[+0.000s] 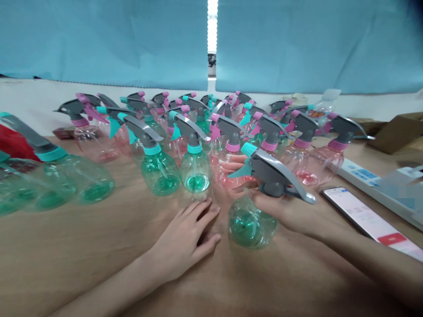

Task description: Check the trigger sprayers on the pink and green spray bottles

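At the bottom of the frame both forearms are cut off. The left hand (187, 237) lies flat on the worktop (125, 246), fingers loosely spread, its grip holding nothing. Just right of centre, the right hand (284, 211) has its grip closed round the neck of a green spray bottle (243, 226), hiding the collar; whether the base touches wood is hard to tell. Right, a phone (366, 215) runs out of frame, its digits blurred. Green bottles (79, 185) crowd the left edge, one cropped. Mid-frame, pink and green bottles (194, 169) overlap, rear ones mostly hidden. Behind hang blue curtains (105, 44).
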The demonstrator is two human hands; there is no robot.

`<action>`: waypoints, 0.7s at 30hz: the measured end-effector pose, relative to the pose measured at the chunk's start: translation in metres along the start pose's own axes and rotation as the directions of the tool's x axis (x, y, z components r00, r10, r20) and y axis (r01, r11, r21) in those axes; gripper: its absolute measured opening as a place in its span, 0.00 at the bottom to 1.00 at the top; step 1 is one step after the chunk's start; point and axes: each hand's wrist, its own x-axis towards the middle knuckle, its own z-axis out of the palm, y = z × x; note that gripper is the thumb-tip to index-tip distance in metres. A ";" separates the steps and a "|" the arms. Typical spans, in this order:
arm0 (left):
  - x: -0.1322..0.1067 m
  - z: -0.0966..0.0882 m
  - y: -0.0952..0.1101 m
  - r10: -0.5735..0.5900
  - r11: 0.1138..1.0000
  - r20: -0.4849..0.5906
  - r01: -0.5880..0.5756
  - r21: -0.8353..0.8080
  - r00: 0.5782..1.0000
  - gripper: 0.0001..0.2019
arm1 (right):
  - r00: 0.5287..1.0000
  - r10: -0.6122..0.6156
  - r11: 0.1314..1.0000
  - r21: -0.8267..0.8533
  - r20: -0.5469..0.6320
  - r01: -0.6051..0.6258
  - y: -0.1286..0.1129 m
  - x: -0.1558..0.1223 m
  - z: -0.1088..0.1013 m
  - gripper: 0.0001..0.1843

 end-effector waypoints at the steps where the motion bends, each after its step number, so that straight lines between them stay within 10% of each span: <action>1: 0.000 0.000 0.000 0.002 1.000 0.001 -0.002 0.000 1.000 0.24 | 1.000 0.012 1.000 0.008 -0.009 -0.012 0.004 -0.001 0.001 0.31; 21: 0.000 0.000 -0.001 0.007 1.000 -0.011 -0.008 -0.007 1.000 0.24 | 0.996 0.063 0.998 0.007 -0.061 -0.063 0.020 -0.006 0.005 0.25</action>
